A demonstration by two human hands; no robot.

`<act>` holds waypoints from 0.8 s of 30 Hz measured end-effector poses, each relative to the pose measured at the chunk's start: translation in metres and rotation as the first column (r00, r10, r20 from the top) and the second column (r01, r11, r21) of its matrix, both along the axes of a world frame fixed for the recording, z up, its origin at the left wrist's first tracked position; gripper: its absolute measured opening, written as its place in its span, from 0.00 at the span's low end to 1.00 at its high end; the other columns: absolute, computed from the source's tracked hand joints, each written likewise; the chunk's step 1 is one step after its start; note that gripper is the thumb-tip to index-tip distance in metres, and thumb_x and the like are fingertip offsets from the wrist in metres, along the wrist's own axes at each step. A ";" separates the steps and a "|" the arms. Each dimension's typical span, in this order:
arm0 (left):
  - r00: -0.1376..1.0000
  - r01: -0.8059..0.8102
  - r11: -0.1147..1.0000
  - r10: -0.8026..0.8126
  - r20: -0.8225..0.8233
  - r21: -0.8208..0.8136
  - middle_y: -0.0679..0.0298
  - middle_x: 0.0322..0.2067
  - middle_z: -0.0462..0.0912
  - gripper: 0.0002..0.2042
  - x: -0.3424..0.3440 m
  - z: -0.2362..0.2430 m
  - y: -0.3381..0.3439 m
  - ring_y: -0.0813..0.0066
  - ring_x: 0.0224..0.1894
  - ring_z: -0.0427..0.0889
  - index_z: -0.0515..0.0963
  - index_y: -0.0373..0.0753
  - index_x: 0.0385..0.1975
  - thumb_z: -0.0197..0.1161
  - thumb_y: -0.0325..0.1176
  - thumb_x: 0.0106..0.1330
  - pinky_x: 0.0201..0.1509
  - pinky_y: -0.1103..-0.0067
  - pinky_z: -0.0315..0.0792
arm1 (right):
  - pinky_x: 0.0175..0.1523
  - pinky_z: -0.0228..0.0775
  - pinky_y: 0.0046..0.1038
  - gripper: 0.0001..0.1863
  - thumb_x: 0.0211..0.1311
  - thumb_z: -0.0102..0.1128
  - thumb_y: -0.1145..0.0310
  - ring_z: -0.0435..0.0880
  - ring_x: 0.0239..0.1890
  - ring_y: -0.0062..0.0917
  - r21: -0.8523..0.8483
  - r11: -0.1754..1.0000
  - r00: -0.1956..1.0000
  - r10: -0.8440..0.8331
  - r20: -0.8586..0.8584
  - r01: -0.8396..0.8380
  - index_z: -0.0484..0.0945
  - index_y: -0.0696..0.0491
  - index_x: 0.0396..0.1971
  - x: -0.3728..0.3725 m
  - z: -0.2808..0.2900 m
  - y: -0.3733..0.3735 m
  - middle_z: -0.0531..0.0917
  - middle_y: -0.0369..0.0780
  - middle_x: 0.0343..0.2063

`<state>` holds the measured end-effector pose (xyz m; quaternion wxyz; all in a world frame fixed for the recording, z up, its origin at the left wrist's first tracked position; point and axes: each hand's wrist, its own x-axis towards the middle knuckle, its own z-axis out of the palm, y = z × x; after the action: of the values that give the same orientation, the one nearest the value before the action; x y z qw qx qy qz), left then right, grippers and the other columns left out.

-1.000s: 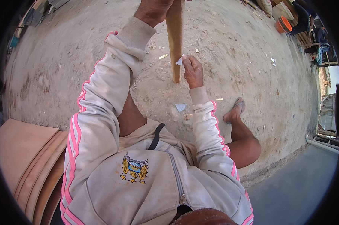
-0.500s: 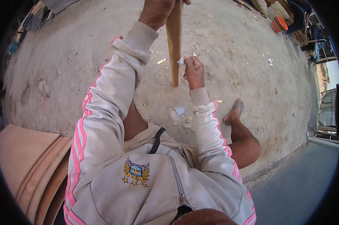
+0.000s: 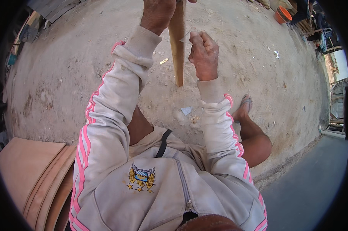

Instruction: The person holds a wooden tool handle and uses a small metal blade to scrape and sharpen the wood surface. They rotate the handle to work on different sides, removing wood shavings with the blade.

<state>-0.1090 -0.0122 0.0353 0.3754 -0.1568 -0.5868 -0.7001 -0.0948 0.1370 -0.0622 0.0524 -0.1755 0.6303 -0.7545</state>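
Observation:
A long, tapering wooden piece (image 3: pixel 177 54) stands nearly upright ahead of me, its narrow end toward the ground. My left hand (image 3: pixel 158 15) is closed around its upper part; some fingers are cut off by the top edge of the view. To the right of the wood, my right hand (image 3: pixel 205 52) pinches a thin, pale, pointed piece (image 3: pixel 186 37) between thumb and fingers. The tip of this piece is close to the wood's edge; whether they touch I cannot tell. Its material is unclear.
A pale grey-blue scrap (image 3: pixel 186 111) lies on the dusty ground (image 3: pixel 85 57) below the wood. Curved boards (image 3: pixel 31 165) are stacked at the lower left. An orange bucket (image 3: pixel 283 15) stands at the far right. A smooth grey surface (image 3: pixel 305 184) fills the lower right.
My right hand has moved up and slightly right along the wood, the pale piece still in its fingers. My left hand keeps its hold, and the view has shifted slightly.

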 end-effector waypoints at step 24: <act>0.991 0.132 0.991 -0.132 0.028 0.003 0.62 0.20 0.77 0.35 -0.015 -0.001 -0.022 0.70 0.22 0.78 0.71 0.37 0.45 0.45 0.70 0.68 0.48 0.65 0.77 | 0.28 0.59 0.24 0.16 0.68 0.59 0.62 0.63 0.23 0.14 0.202 0.979 0.993 0.010 0.120 -0.035 0.76 0.59 0.24 0.002 -0.085 0.017 0.69 0.32 0.18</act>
<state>-0.1238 -0.0346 0.0347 0.3201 -0.1849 -0.5800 -0.7259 -0.0925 0.1544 -0.1475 0.1160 -0.1313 0.6980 -0.6943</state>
